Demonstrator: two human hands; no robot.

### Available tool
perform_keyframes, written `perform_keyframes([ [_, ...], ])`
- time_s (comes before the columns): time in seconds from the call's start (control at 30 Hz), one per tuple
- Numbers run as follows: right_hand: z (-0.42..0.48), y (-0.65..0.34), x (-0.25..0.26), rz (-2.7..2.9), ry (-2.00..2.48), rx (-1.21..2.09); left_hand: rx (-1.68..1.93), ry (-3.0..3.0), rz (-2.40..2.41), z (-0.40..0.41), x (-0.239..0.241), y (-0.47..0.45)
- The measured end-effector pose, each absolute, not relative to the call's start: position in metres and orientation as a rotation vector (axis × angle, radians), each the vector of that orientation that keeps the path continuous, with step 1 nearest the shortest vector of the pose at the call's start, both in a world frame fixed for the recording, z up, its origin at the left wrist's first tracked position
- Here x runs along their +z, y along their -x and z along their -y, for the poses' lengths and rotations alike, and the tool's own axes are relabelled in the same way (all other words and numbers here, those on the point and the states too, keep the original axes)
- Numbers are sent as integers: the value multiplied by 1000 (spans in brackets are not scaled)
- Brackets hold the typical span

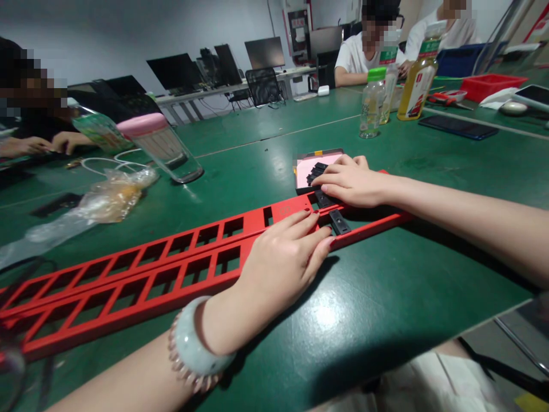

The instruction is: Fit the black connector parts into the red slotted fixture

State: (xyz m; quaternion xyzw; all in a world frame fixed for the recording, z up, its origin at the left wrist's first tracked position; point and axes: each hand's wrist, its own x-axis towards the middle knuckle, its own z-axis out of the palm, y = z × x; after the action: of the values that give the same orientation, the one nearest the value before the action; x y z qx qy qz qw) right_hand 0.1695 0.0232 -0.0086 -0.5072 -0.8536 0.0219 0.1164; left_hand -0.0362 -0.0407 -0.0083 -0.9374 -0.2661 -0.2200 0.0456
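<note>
A long red frame (295, 207) with two rows of rectangular openings lies across the green table. My left hand (287, 252) rests flat on it, fingers stretched toward a small black rectangular piece (340, 222) seated in an opening. My right hand (354, 182) reaches over the far row, fingers extended and bent slightly down beside a shallow pink-lined box (303, 166). Several thin black strips (317, 171) lie in that box, partly behind the right fingertips. Another black piece (322, 198) sits in the far row, partly covered by my right hand.
A pink-lidded jar (171, 154) and crumpled plastic bag (115, 197) are at left. Bottles (418, 80), a dark phone (458, 127) and a red tray (493, 86) stand or lie at far right. Other people sit across the table (240, 143) and at left.
</note>
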Motion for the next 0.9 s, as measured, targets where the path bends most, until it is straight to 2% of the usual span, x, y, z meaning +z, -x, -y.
perform_keyframes([
  [0.53,-20,-170,-13,2358,1459,-74,-492,3051,1143,39,6,36],
  [0.9,-13,-186,-9,2058,1182,-105,-408,3087,1161,36,8,39],
])
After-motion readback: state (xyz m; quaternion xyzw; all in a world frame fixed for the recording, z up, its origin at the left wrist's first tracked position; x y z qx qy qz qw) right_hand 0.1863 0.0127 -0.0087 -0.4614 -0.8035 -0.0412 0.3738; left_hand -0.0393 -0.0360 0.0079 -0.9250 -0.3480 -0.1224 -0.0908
